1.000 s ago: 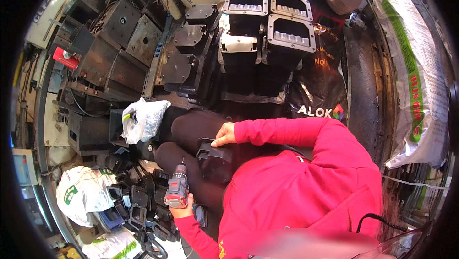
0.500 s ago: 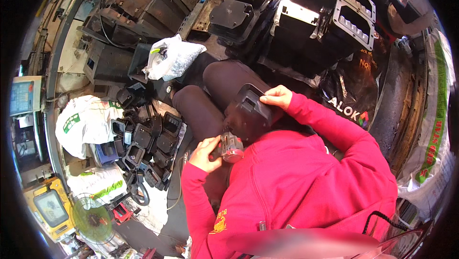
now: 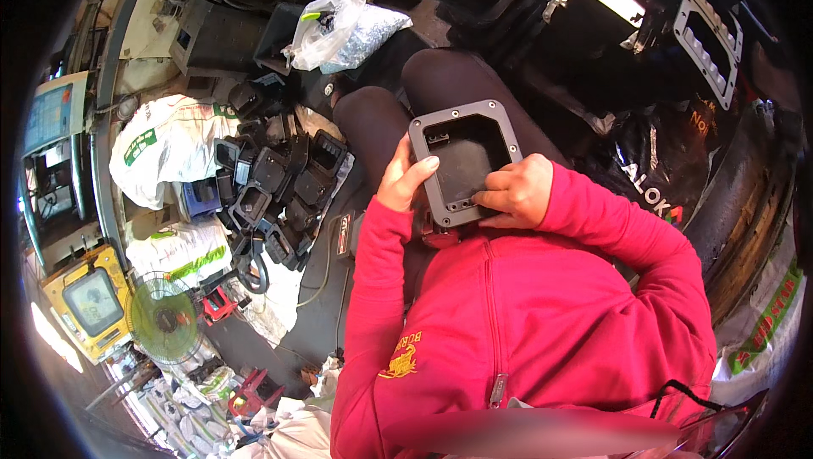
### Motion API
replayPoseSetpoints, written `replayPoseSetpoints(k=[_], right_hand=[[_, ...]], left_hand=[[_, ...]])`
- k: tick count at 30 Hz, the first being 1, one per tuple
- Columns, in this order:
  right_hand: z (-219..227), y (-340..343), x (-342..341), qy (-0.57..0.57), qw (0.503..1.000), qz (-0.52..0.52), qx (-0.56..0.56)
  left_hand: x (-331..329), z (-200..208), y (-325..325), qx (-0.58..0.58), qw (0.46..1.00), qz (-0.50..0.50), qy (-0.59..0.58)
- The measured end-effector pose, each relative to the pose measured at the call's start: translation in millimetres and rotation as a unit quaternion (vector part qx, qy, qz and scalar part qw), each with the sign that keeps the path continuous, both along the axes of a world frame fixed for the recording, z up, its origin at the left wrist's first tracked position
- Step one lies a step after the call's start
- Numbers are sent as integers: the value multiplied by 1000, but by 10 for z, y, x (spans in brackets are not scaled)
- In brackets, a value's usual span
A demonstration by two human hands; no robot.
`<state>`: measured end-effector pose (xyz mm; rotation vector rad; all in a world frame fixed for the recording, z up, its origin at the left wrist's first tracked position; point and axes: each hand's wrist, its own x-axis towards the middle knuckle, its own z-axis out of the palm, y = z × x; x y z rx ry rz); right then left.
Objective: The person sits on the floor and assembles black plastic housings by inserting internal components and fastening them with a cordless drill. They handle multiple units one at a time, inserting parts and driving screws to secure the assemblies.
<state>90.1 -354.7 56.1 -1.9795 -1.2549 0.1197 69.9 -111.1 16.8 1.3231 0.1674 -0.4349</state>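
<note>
A black open box [image 3: 476, 109] with a wide, flanged rim lies tilted on my lap, its hollow side facing up. Small screws or holes dot the rim, and small fittings sit inside at two of its edges. My left hand [image 3: 403, 179] grips the rim's left side, thumb on top. At the near right corner my right hand [image 3: 522, 191] is closed over the rim, fingertips reaching just inside; whether it also pinches something small is hidden. A red end of the cordless drill [image 3: 439, 238] peeks out below the box; the rest is covered.
Beyond my knees stands a clear plastic bag [image 3: 364, 38] of small shiny pieces. Many black housings [image 3: 269, 171] are heaped at left beside a white sack [image 3: 174, 146]. Stacked black boxes [image 3: 593, 2] stand far right. A fan [image 3: 163, 317] and yellow-framed device [image 3: 91, 301] are lower left.
The box has been turned so its open side faces up and has shifted nearer. My left hand has let go of the drill and now holds the rim. The view has shifted.
</note>
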Motion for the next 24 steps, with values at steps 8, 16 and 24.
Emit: replayPoseSetpoints(k=[8,16,24], right_hand=[[-185,-309,287,468,826,-279,144],[-310,-97,239,627,749,-178,118],[-258,5,104,666,707,-122,204]], left_hand=[[82,-133,155,-196,951,115,208],[123,-317,256,-248,940,14,232],[58,-286,249,-234,953,33,190]])
